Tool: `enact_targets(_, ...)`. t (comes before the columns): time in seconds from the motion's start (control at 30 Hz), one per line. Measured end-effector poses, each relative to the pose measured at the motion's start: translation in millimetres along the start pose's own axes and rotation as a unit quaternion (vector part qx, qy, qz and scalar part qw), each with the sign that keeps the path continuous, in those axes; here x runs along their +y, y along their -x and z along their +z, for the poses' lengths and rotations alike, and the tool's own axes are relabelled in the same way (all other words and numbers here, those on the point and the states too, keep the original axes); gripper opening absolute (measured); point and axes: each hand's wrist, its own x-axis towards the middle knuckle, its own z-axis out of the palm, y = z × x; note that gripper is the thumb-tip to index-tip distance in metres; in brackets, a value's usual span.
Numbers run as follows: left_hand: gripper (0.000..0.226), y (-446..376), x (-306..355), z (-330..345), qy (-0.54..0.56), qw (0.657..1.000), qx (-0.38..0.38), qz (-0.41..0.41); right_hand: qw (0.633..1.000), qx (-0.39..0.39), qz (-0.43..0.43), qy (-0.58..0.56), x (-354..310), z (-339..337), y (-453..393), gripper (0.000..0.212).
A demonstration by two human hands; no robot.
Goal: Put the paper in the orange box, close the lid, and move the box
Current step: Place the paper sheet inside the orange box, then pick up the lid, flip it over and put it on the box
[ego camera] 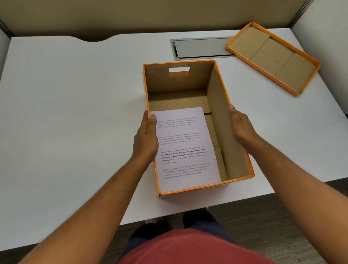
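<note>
The orange box (224,96) stands open in the middle of the white desk (70,112), its brown inside showing. A printed sheet of paper (185,150) lies inside it along the left wall. My left hand (146,139) is against the outside of the left wall, with the thumb hooked over the rim onto the paper's top left corner. My right hand (242,128) is pressed flat on the outside of the right wall, thumb tip on the rim. The orange lid (272,57) lies upside down at the back right of the desk, apart from the box.
A grey cable hatch (200,47) is set into the desk behind the box, partly covered by the lid. Tan partition panels close off the back and sides. The desk's front edge runs just below the box, with dark floor beneath.
</note>
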Motion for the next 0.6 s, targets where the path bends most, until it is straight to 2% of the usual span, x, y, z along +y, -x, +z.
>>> enact_targets(0.1,0.062,1.8,-1.5,0.1,-0.034,0.999,0.010,0.016,1.000,-0.007,-0.004,-0.012,-2.3,-0.7,1.9,0.052)
enact_targets(0.17,0.063,3.4,-1.3,-1.3,-0.135,0.988,0.045,0.053,1.000,-0.022,0.005,-0.015,-3.6,-2.3,1.0,0.058)
enact_targets(0.27,0.071,8.2,4.9,-2.1,-0.339,0.924,0.097,0.148,0.996,-0.063,0.036,-0.057,-3.4,-5.5,-5.0,0.061)
enact_targets(0.37,0.074,9.6,16.0,5.7,-0.485,0.841,0.124,0.206,0.989,-0.111,0.032,-0.095,-6.2,-16.7,-8.5,0.047)
enact_targets(0.4,0.074,11.3,21.7,12.0,-0.504,0.825,0.131,0.221,0.986,-0.123,0.038,-0.103,-6.2,-21.3,-10.7,0.044)
enact_targets(0.5,0.067,23.4,42.4,45.5,-0.507,0.803,0.122,0.288,0.981,-0.125,0.070,-0.133,2.9,-38.6,-27.1,0.056)
enact_targets(0.6,0.058,32.0,62.6,95.8,-0.467,0.803,0.073,0.364,0.992,-0.056,0.039,-0.107,24.7,-65.8,-59.6,0.055)
